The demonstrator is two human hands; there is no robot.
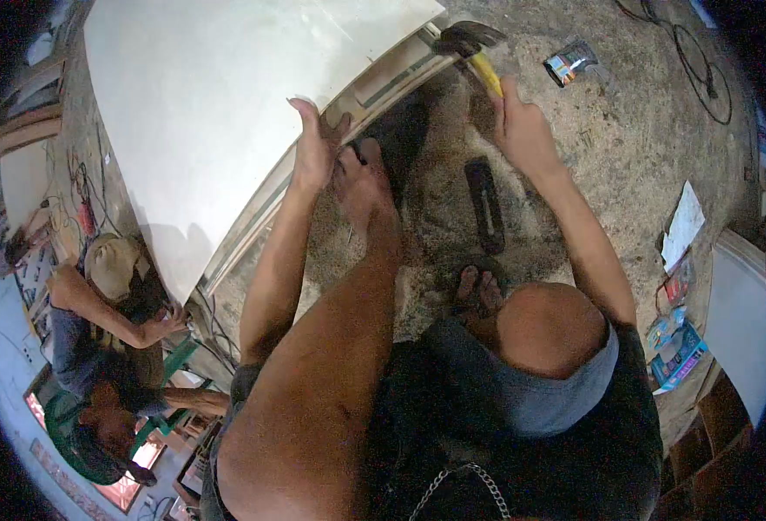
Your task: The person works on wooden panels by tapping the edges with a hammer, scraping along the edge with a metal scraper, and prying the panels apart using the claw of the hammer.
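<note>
**Hammer [487, 75] beside a white panel [213, 104]: risks to fingers, toes and rim**

The right hand [524, 130] is closed around the yellow handle, the hammer's head lying at the far corner of the panel's framed edge [383, 87]; whether metal and wood touch cannot be told from this angle. The left hand [313, 152] rests at the same edge, thumb spread, its fingers too shadowed to show whether they grip. The bare left foot [367, 182] is set close to that edge, below the left hand. A glancing blow could split the thin frame or mark the white face. A strike carried along the edge could catch the left fingers, and if the panel slips, the toes are likely to be pinched. At the near corner, a co-worker's hand [173, 321] lies close enough that a sudden jolt might reach it.
</note>
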